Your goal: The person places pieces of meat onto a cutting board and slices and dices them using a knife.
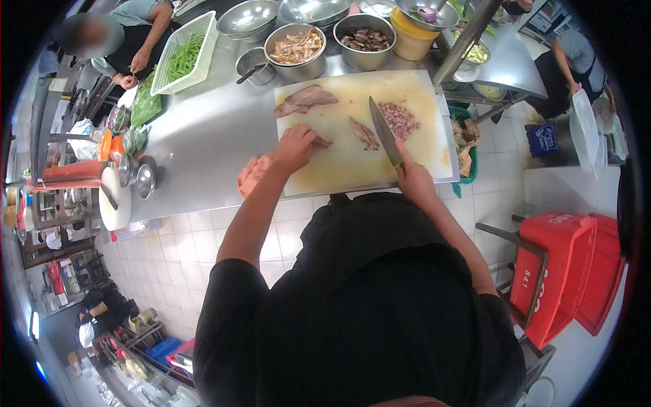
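A large knife (384, 130) is gripped by its handle in my right hand (415, 180), its blade angled up and left over the cutting board (325, 169). Chopped meat (400, 121) lies just right of the blade, and a small strip of meat (365, 134) lies left of it. My left hand (296, 145) rests at the board's left side, fingers closed on a small piece of meat (323, 141) that shows partly beside them. Above that hand is a larger slab of meat (306, 100). An orange cloth (255, 173) lies under my left wrist.
Bowls of sliced food (296, 47) and dark pieces (367, 39) stand behind the board, beside a small pot (255, 66). A basket of green beans (184, 55) is further left. Co-workers stand at far left (139, 41) and right (569, 71). A red bin (553, 271) is at right.
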`<state>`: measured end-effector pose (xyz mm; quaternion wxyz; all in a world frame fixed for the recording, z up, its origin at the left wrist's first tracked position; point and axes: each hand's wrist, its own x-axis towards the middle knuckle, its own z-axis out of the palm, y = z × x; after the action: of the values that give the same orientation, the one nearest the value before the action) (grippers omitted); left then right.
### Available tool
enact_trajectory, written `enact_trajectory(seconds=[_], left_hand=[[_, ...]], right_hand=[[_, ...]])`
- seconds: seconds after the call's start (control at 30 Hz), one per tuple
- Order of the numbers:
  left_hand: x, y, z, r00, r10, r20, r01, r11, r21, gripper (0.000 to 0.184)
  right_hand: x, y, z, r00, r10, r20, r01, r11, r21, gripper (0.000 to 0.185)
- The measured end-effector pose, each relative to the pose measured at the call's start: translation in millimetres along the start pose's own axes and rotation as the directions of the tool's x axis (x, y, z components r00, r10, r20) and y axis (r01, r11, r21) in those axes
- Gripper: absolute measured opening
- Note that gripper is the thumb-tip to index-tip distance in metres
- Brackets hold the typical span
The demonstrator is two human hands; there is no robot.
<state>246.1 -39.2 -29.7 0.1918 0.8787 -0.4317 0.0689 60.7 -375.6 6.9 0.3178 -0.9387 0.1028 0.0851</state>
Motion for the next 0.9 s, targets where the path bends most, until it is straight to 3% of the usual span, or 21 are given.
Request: enact_trajectory(seconds=[0.23, 0.47, 0.63, 0.9], left_hand=[[-33.8, 9.7, -20.0, 0.987, -0.155, 0.050, 0.158, 0.986, -0.048, 0.038], [-49.6, 9.2, -12.6, 0.989, -0.112, -0.097, 0.104, 0.991, -0.080, 0.036], [-25.8, 27.7, -18.5, 0.964, -0.081, -0.255, 0.043, 0.988, -0.151, 0.034], [64.2, 63.4, 28.1, 0.995, 0.057, -0.082, -0.072, 0.980, -0.184, 0.041]], right_hand=[[0.3, -8.5, -13.1, 1.000, 0.006, 0.004, -0.005, 1.000, -0.020, 0.082], [1.1, 12.8, -20.6, 0.998, -0.031, -0.050, 0.032, 0.999, 0.011, 0.079], [5.2, 7.3, -42.6, 0.995, 0.030, -0.095, -0.029, 1.000, 0.004, 0.074], [-1.2, -5.7, -23.6, 0.994, -0.065, -0.088, 0.075, 0.989, 0.125, 0.077]])
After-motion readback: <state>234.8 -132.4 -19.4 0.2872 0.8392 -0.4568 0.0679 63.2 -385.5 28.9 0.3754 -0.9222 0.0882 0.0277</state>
